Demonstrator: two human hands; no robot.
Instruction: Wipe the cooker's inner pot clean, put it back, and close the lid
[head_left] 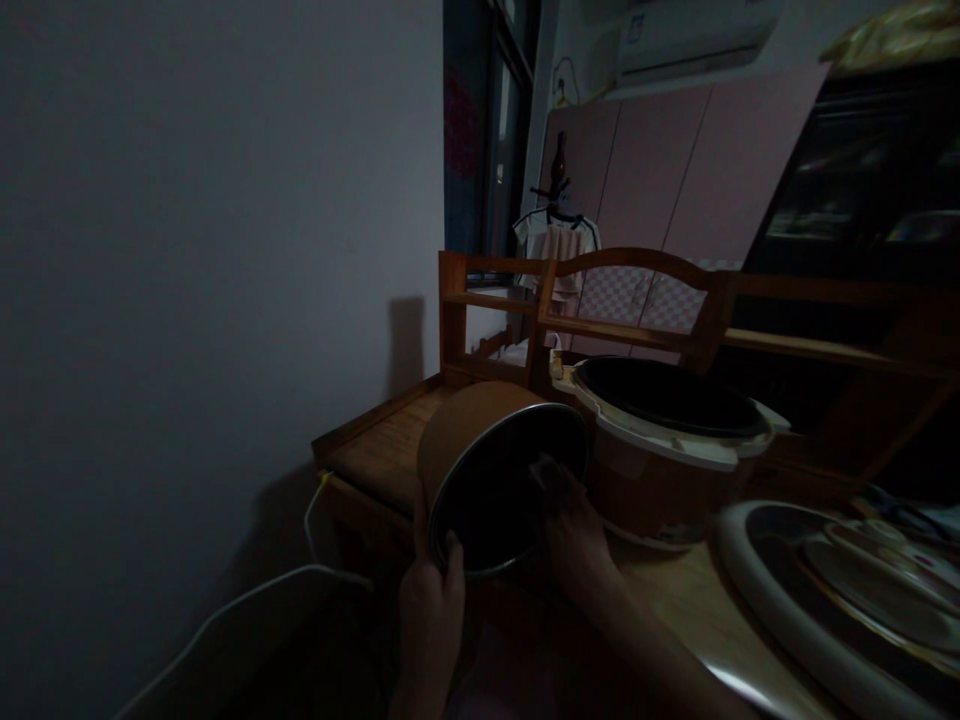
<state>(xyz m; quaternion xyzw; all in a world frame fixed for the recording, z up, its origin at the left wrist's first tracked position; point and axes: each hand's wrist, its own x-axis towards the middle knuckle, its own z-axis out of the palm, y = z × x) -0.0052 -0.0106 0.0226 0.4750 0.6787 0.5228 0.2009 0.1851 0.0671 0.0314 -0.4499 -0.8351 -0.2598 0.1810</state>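
A round inner pot (480, 440), brown outside and dark inside, is tipped on its side with its mouth toward me. My left hand (429, 610) grips its lower rim, thumb over the edge. My right hand (571, 525) reaches into the pot's mouth with fingers pressed against the dark inside; whether it holds a cloth I cannot make out. Just to the right stands the rice cooker body (664, 455), open on top. The scene is dim.
The cooker's open lid (840, 590) lies at the lower right. A wooden table (375, 450) carries the cooker, with a wooden chair back (630, 300) behind. A white cord (247, 595) hangs down at the left by the plain wall.
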